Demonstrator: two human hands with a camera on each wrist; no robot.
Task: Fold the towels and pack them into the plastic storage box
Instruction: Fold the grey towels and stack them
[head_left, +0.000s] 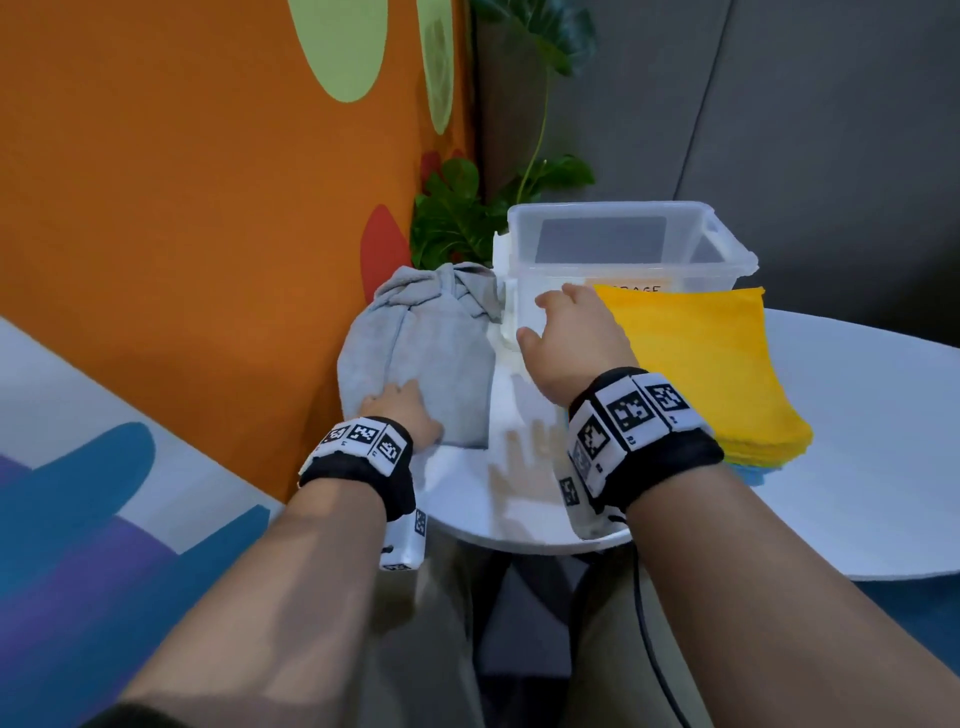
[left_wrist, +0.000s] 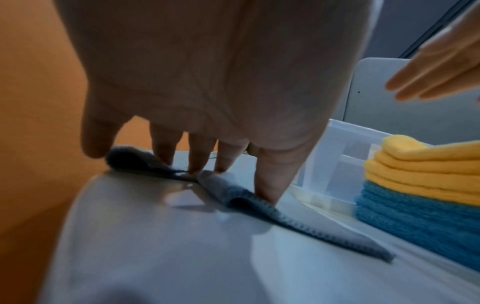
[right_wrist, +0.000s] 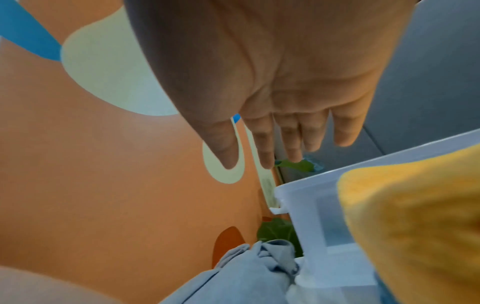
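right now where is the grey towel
In the head view the crumpled grey cloth towel lies at the left of the white table, between the orange wall and the clear plastic storage box, with the left hand on its near edge.

Box label (head_left: 635, 287) — half behind yellow towels (head_left: 701, 364)

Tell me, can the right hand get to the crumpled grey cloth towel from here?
Probably yes. The right hand hovers open before the clear plastic storage box; the crumpled grey cloth towel lies just to its left with nothing between them. The left hand only rests on the towel's near edge.
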